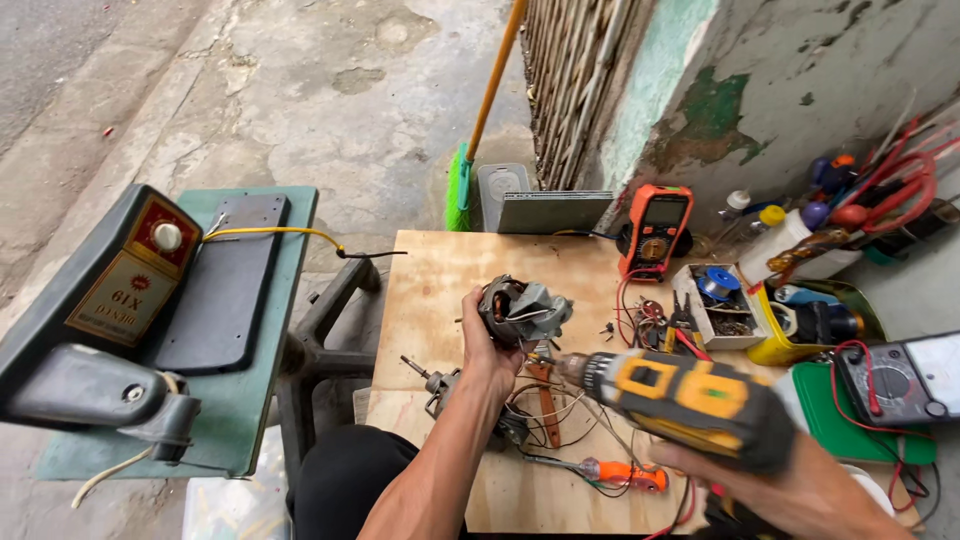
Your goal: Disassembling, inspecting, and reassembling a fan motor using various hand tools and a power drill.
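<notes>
My left hand grips a small grey electric motor with copper windings, held above a plywood tabletop. In my right hand is a yellow and black cordless drill, its chuck tip touching the motor's lower right side. Under the motor lie another motor part with a shaft, loose wires and an orange-handled screwdriver.
An orange multimeter stands at the table's back. A small parts box, a yellow tray and an analogue meter sit right. A green stand with a dark winding machine is left. A broom leans by the wall.
</notes>
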